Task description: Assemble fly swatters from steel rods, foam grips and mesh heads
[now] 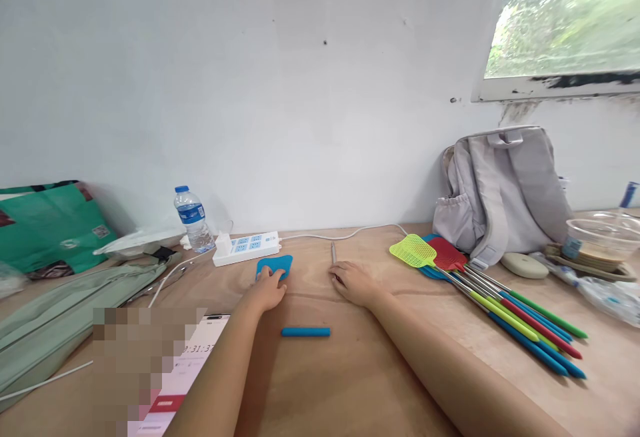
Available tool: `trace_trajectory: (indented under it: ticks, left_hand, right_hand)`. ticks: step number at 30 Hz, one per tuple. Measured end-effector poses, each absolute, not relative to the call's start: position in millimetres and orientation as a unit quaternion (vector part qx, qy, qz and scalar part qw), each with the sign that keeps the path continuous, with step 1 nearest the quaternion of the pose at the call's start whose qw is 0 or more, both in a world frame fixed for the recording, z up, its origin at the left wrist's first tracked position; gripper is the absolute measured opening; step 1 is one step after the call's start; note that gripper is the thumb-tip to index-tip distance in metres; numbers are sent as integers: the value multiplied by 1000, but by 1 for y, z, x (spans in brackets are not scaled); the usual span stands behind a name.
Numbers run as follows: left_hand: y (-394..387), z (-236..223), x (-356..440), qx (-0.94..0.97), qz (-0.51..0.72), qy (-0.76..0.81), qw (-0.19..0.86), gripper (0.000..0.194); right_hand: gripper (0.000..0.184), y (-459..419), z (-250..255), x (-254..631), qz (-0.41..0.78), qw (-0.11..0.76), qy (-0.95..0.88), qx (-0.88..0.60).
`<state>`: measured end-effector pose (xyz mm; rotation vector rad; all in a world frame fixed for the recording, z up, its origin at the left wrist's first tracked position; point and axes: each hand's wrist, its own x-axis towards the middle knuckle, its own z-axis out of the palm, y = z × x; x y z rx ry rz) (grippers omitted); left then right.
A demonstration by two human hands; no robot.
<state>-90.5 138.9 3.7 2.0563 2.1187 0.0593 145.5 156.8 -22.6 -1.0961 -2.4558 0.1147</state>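
Head view: a blue tube (305, 332) lies on the desk (310, 390) at lower centre of the frame, below both hands, its long axis running left to right. The left hand (271, 288) is the nearer. Its fingers are spread on a blue swatter head (283, 262), left of centre; grip cannot be told. A thin metal rod (333, 252), right of centre, points up the frame, roughly square to the tube. The right hand (353, 282) has fingers curled narrowly over its lower end; grip unconfirmed.
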Motion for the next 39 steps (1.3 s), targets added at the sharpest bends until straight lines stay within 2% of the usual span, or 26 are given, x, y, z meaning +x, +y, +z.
trace_trajectory:
  ticks: [23, 27, 33, 36, 39]
  left_hand:
    - [136, 7, -90, 693, 10, 715, 95, 49]
    - [136, 8, -91, 695, 11, 713, 92, 49]
    - [140, 3, -92, 692, 24, 718, 76, 49]
    - [140, 3, -92, 691, 50, 718, 67, 49]
    - [138, 12, -87, 705, 105, 700, 50, 46]
  right_hand:
    - [37, 136, -14, 157, 6, 216, -892, -397]
    - [38, 102, -12, 196, -40, 215, -874, -434]
    - [28, 51, -24, 305, -147, 218, -787, -559]
    - [29, 46, -30, 349, -193, 234, -718, -626]
    - [26, 52, -30, 368, -187, 220, -694, -659]
